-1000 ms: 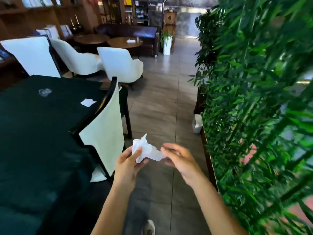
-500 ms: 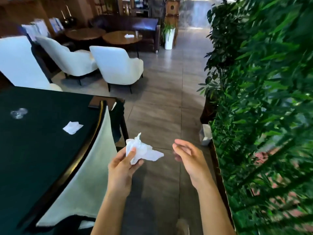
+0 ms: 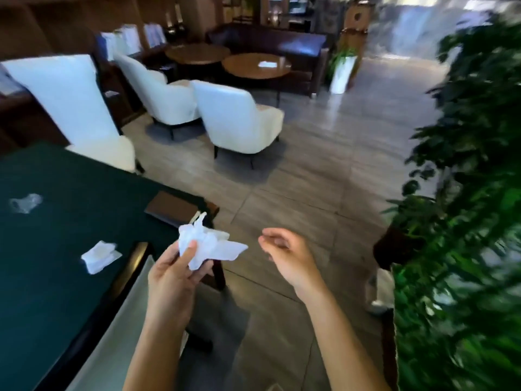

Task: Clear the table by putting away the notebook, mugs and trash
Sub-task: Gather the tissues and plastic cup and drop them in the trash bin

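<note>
My left hand (image 3: 174, 275) pinches a crumpled white tissue (image 3: 210, 245) in front of me, past the corner of the dark green table (image 3: 42, 277). My right hand (image 3: 287, 255) hovers a little to the right of the tissue, fingers loosely curled, holding nothing. On the table lie a second white tissue (image 3: 98, 256), a piece of clear plastic wrap (image 3: 25, 203) and a brown notebook (image 3: 172, 208) at the far corner. No mugs are in view.
A white-backed chair (image 3: 118, 340) stands tucked at the table just left of my arm. White armchairs (image 3: 236, 119) and round wooden tables (image 3: 255, 66) fill the back. A tall green plant hedge (image 3: 465, 221) lines the right, with a small white bin (image 3: 380, 289) at its foot.
My right hand let go of the tissue and drew away to the right. The view swung left and up, bringing more of the table and the notebook into sight.
</note>
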A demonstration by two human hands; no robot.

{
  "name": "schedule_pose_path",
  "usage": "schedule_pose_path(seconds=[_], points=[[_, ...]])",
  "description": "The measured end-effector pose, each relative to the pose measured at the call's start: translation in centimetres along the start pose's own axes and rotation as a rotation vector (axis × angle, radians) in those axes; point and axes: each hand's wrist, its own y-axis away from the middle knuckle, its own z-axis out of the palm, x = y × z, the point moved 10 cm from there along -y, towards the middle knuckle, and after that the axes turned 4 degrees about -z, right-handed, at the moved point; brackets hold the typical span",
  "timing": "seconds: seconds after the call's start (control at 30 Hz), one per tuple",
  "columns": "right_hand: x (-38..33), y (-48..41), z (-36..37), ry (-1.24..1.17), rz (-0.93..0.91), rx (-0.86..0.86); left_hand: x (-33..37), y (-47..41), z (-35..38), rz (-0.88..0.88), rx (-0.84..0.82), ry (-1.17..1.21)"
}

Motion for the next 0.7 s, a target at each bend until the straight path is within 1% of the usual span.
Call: schedule_pose_path(seconds=[0.1, 0.3, 0.37, 0.5, 0.6, 0.7], points=[[-1.4, -6.1, 5.5, 0.071, -0.029, -0.158, 3.0, -2.9, -2.3, 0.078, 0.09, 0.026], [-1.9, -14.2, 21.1, 0.254, -0.152, -0.459, 8.7, -8.7, -10.9, 0.193, 0.335, 0.084], [-1.5, -15.7, 26.9, 0.344, -0.175, -0.586, 10.4, -10.5, -14.1, 0.217, 0.414, 0.1], [0.2, -17.5, 36.4, 0.518, -0.22, -0.771, 12.4, -12.7, -20.5, 0.253, 0.586, 0.147], [2.7, -18.0, 41.7, 0.62, -0.252, -0.879, 13.0, -13.5, -24.2, 0.272, 0.693, 0.198], [5.6, -18.4, 47.1, 0.793, -0.333, -1.014, 13.3, -13.8, -27.6, 0.285, 0.825, 0.27]])
